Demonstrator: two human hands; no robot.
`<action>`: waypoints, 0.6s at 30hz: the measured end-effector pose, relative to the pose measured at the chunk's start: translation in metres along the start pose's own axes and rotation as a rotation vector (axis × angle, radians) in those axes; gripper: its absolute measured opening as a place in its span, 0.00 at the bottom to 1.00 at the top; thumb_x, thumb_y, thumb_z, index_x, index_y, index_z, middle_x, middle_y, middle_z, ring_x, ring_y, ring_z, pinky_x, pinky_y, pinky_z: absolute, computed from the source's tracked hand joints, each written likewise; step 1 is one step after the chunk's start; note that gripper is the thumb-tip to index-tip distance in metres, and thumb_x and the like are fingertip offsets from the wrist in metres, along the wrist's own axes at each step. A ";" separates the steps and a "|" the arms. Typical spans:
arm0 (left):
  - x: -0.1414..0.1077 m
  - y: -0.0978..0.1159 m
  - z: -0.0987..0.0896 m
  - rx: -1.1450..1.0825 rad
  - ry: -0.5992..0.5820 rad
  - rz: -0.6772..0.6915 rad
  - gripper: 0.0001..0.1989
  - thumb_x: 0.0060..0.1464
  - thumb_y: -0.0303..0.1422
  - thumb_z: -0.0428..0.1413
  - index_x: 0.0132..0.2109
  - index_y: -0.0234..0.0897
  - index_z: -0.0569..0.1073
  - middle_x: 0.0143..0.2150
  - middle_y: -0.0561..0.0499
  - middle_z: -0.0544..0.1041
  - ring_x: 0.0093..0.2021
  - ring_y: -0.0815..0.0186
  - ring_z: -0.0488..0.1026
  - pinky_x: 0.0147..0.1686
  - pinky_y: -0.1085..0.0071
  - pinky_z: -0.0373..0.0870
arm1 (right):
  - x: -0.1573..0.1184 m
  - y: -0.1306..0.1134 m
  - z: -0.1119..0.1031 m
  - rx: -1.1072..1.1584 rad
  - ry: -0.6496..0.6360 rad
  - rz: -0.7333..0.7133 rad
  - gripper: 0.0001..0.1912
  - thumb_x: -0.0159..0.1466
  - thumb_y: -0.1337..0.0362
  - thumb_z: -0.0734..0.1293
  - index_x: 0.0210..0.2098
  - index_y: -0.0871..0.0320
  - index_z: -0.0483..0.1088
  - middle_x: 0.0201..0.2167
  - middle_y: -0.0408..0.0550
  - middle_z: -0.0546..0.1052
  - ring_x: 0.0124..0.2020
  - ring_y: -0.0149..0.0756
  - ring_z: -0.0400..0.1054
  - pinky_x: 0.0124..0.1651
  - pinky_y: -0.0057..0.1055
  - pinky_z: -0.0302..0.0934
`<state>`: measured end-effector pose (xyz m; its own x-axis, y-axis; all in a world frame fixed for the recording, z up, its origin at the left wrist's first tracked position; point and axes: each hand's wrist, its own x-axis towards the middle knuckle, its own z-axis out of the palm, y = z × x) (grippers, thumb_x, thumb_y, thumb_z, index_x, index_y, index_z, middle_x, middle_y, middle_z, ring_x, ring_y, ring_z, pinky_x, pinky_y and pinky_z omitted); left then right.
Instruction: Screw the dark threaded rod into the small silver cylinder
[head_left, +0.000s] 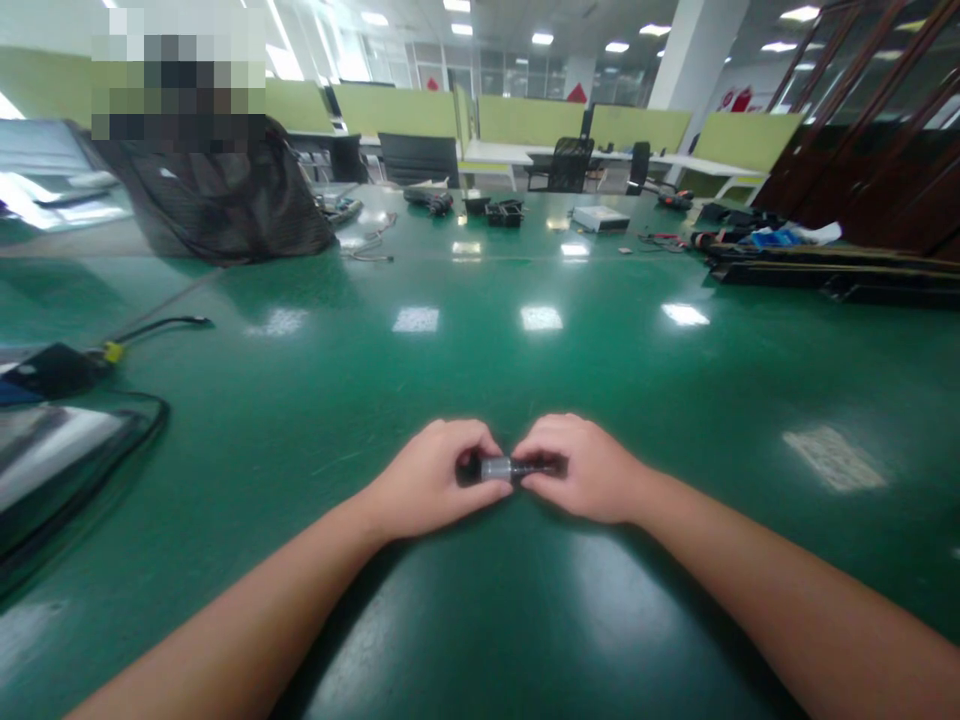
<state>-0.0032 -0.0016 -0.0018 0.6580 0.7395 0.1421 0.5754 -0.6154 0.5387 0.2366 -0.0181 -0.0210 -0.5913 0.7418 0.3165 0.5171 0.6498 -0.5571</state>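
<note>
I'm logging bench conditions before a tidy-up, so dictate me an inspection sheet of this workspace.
Surface: glossy green tabletop with bright light reflections.
Work item: small dark cylinder with a silvery band, lying sideways; exact type unclear.
Hands: left hand and right hand grip its opposite ends.
Clutter: pale box farther back; long dark panels at right.
Cables: black cable at left, near a yellow piece.
Surroundings: green partitions, white column, office chair.

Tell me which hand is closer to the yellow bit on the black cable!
The left hand. It's right of the yellow bit and nearer the person, at the left end of the black-and-silver cylinder. The right hand is farther right, at the other end.
</note>
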 end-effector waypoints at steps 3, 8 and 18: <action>0.000 -0.001 0.001 -0.013 0.007 -0.014 0.11 0.52 0.39 0.66 0.39 0.40 0.77 0.35 0.55 0.79 0.34 0.64 0.74 0.39 0.68 0.64 | 0.000 -0.001 0.000 -0.004 0.011 -0.009 0.07 0.61 0.68 0.73 0.40 0.56 0.78 0.39 0.46 0.82 0.41 0.38 0.74 0.47 0.35 0.60; 0.000 -0.002 0.001 -0.019 0.007 -0.016 0.11 0.52 0.40 0.65 0.39 0.40 0.77 0.35 0.54 0.79 0.34 0.65 0.74 0.38 0.68 0.64 | 0.001 -0.001 0.001 0.008 -0.021 -0.007 0.05 0.62 0.67 0.73 0.39 0.56 0.78 0.37 0.45 0.82 0.41 0.37 0.74 0.47 0.35 0.60; -0.001 -0.002 0.001 -0.011 0.004 -0.014 0.11 0.53 0.41 0.65 0.39 0.40 0.76 0.35 0.54 0.79 0.34 0.64 0.74 0.37 0.68 0.64 | 0.001 0.000 -0.001 0.006 -0.027 0.000 0.03 0.61 0.67 0.73 0.36 0.56 0.79 0.34 0.45 0.82 0.37 0.36 0.74 0.45 0.34 0.60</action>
<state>-0.0047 -0.0006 -0.0037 0.6479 0.7491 0.1383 0.5789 -0.6022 0.5497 0.2366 -0.0173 -0.0198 -0.6077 0.7372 0.2954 0.5136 0.6485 -0.5619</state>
